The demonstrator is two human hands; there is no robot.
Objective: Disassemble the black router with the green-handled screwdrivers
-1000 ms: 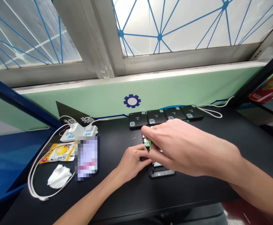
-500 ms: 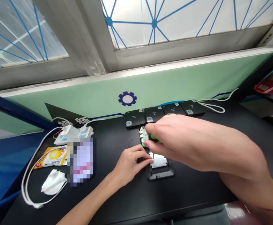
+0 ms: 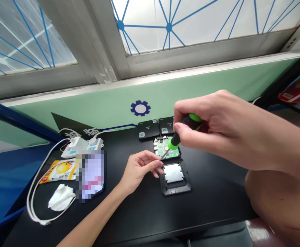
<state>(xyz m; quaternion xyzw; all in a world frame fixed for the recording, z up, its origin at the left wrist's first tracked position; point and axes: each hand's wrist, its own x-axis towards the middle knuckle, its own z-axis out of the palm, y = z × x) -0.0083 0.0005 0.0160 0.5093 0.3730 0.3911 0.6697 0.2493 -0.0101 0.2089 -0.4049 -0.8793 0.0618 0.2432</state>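
A black and green screwdriver (image 3: 186, 127) is gripped in my right hand (image 3: 204, 127), its shaft slanting down to the left. The tip ends at the fingertips of my left hand (image 3: 143, 168), which are pinched together; whatever is between them is hidden or too small to name. Under the shaft lies a green circuit board (image 3: 162, 147) in a black case. Just in front of it, by my left fingertips, rests a black cover (image 3: 177, 191) with a silvery-white plate (image 3: 173, 173) inside it.
Black boxes with stickers (image 3: 148, 129) line the wall, partly behind my right hand. To the left are a white power strip (image 3: 75, 147) with cables, a yellow snack packet (image 3: 59, 170), a crumpled tissue (image 3: 61, 198) and a pixelated item (image 3: 92, 175). A wall rises behind the black table (image 3: 145, 219).
My right hand has lifted up and away from the cover with the screwdriver, which now tilts. My left fingers have moved slightly left and up off the white plate. The circuit board shows more.
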